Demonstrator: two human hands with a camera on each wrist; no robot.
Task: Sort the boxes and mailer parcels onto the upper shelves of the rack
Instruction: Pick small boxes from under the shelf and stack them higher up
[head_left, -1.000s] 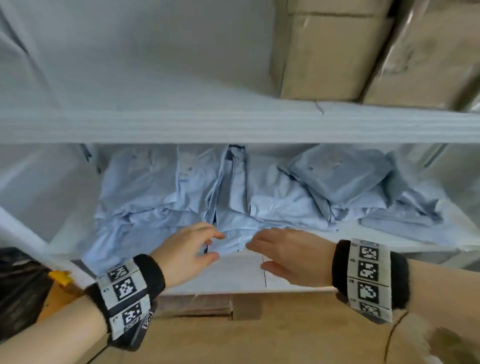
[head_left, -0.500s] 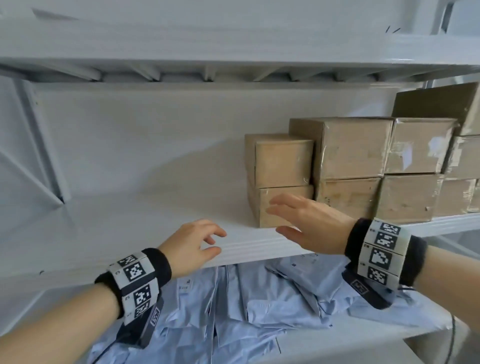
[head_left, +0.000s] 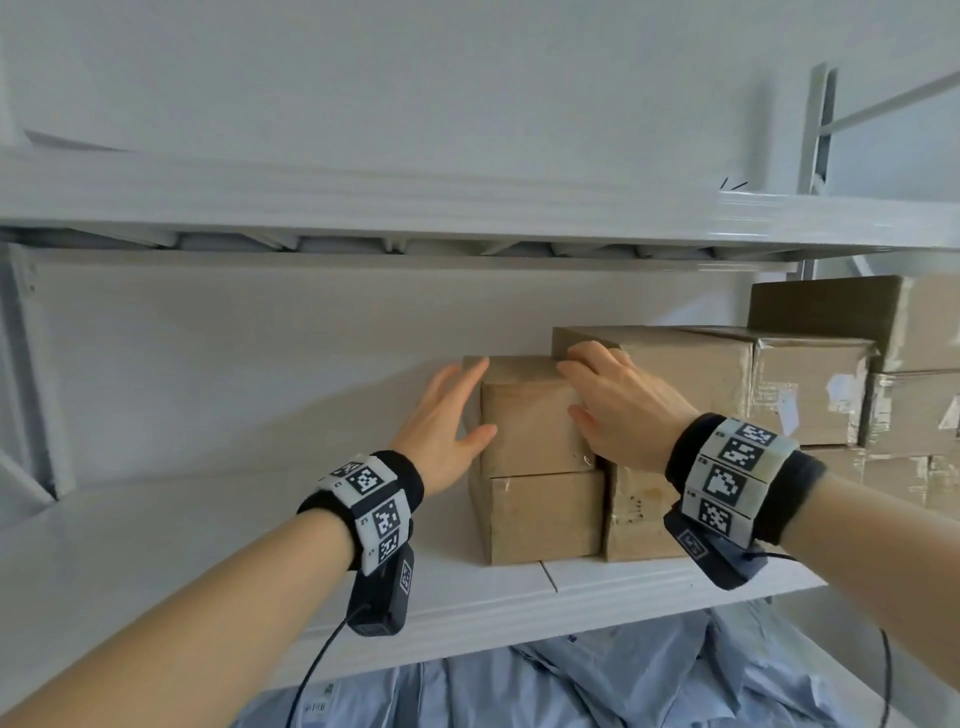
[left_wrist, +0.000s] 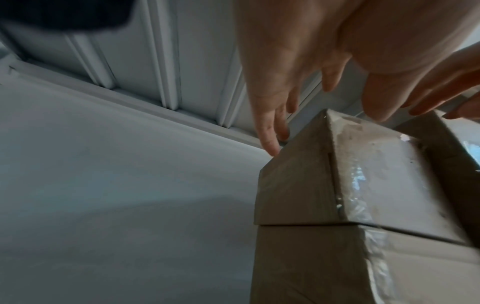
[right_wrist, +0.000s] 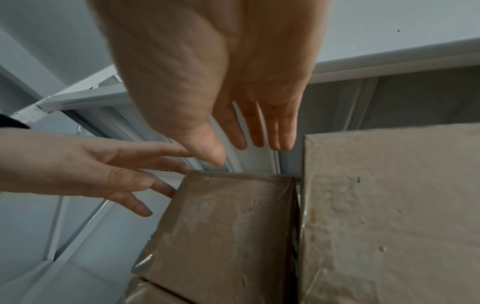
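Both hands, left hand (head_left: 448, 415) and right hand (head_left: 618, 410), are spread flat around the top box (head_left: 530, 421) stacked on the upper shelf (head_left: 208, 561) (nothing gripped); uneven pressure could tip it off the lower box (head_left: 545, 514).

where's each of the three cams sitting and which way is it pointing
Head: worn on the head, facing the rack shelf; both forearms, left hand and right hand flank the top small box.
Left wrist: under the left palm, looking up along its fingers at that box's left corner.
Right wrist: under the right palm, looking along its fingers; the left hand shows too.
Shared: all three show the top small box.
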